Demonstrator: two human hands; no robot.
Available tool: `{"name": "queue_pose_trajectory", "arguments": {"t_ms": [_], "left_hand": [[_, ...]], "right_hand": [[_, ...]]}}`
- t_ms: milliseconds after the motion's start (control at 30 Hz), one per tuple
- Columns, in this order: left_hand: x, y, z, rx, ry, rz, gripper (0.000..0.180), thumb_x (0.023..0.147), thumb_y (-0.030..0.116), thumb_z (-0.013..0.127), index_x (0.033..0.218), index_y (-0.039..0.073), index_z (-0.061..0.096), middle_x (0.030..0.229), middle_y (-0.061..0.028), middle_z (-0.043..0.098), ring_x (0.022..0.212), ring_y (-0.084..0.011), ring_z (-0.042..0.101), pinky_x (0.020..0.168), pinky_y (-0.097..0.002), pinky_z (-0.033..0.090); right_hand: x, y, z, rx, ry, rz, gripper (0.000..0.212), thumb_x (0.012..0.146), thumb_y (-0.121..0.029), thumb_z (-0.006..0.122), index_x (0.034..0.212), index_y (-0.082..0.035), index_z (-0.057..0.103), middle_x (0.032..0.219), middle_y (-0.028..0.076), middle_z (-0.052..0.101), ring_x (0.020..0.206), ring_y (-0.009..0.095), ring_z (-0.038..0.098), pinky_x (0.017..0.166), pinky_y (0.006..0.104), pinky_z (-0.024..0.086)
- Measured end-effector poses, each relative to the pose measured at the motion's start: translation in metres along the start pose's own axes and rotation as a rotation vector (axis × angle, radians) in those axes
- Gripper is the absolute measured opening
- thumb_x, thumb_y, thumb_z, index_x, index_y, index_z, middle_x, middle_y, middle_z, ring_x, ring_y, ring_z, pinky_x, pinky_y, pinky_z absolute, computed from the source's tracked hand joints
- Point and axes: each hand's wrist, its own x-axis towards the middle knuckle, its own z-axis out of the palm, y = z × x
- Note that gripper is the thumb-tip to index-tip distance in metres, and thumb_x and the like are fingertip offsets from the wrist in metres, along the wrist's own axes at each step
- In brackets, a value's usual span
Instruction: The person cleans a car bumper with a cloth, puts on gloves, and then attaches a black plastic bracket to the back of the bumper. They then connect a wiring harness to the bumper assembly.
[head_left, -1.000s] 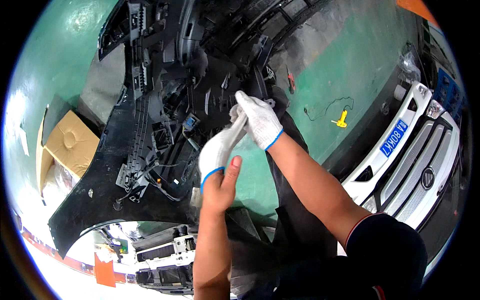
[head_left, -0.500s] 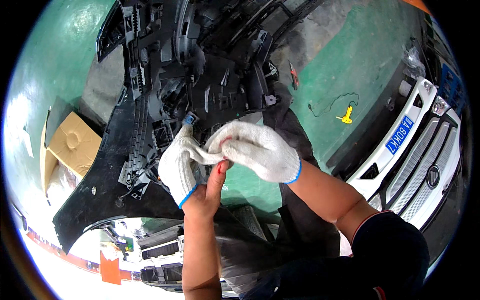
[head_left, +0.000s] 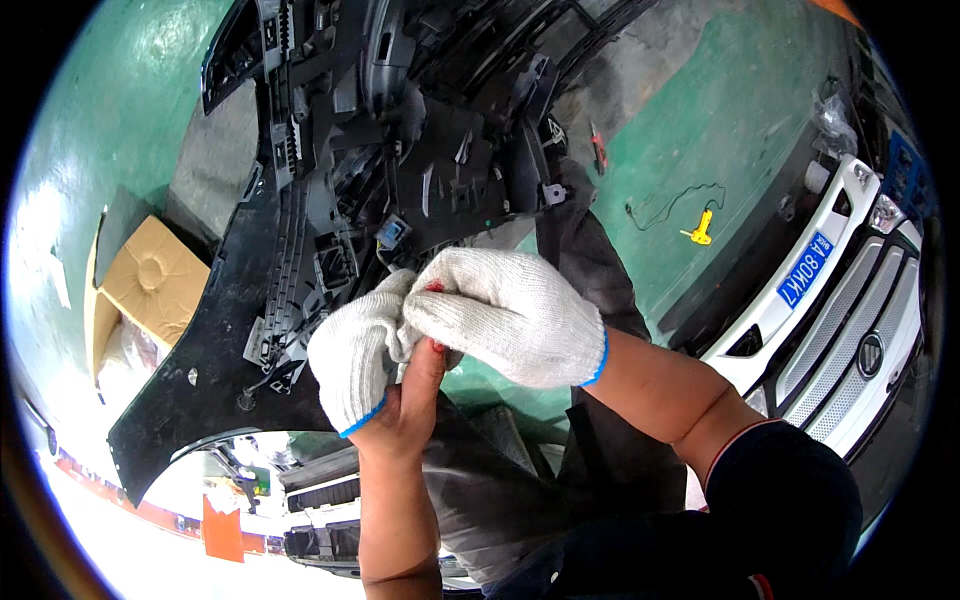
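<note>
My left hand (head_left: 365, 375) wears a white knitted glove (head_left: 345, 350) with a blue cuff edge. Its thumb (head_left: 424, 372) sticks out bare, with a red mark near the tip. My right hand (head_left: 525, 318), in a matching white glove, pinches bunched fabric of the left glove between thumb and fingers, just above that thumb. A red spot shows between the right thumb and fingers. The left fingers are inside the glove and partly behind my right hand. Below both hands lies a large black plastic car bumper (head_left: 190, 400) with brackets and wiring on it.
An opened cardboard box (head_left: 155, 285) stands at the left. On the green floor to the right lie a yellow tool (head_left: 703, 230) with a thin black cord and a red-handled tool (head_left: 599, 150). A white vehicle front with a grille (head_left: 845, 340) stands far right.
My left hand has shifted slightly down and left, and its glove is more bunched at the thumb. My right hand has turned and still pinches that fabric. The view has shifted a little.
</note>
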Motion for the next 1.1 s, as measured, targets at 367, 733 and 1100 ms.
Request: {"name": "queue_pose_trajectory", "arguments": {"t_ms": [367,733,1100], "left_hand": [[-0.018,-0.006,-0.004,-0.264,0.028,-0.144,0.045,0.08,0.0,0.083,0.121,-0.007,0.065,0.12,-0.0233,0.07,0.108,-0.0308,0.068,0.099,-0.0412,0.051],[-0.013,-0.007,-0.003,-0.359,0.034,-0.085,0.049,0.084,0.003,0.083,0.127,-0.008,0.061,0.126,-0.0253,0.067,0.113,-0.0343,0.069,0.1,-0.0441,0.054],[-0.018,-0.008,-0.002,-0.349,0.07,-0.113,0.041,0.083,0.0,0.083,0.119,-0.009,0.065,0.118,-0.0232,0.069,0.108,-0.0313,0.068,0.096,-0.0408,0.053]], "right_hand": [[-0.002,-0.019,0.002,-0.157,-0.045,-0.058,0.022,0.103,-0.022,0.063,0.104,0.0,0.067,0.091,0.014,0.071,0.081,0.018,0.067,0.076,0.0344,0.053],[-0.004,-0.016,0.006,-0.294,-0.046,-0.182,0.018,0.095,-0.018,0.074,0.107,-0.005,0.069,0.095,0.008,0.071,0.088,0.012,0.068,0.079,0.0293,0.055],[-0.003,-0.015,0.005,-0.205,-0.044,-0.143,0.018,0.097,-0.018,0.069,0.103,-0.001,0.067,0.092,0.015,0.072,0.083,0.026,0.073,0.074,0.0353,0.056]]}}
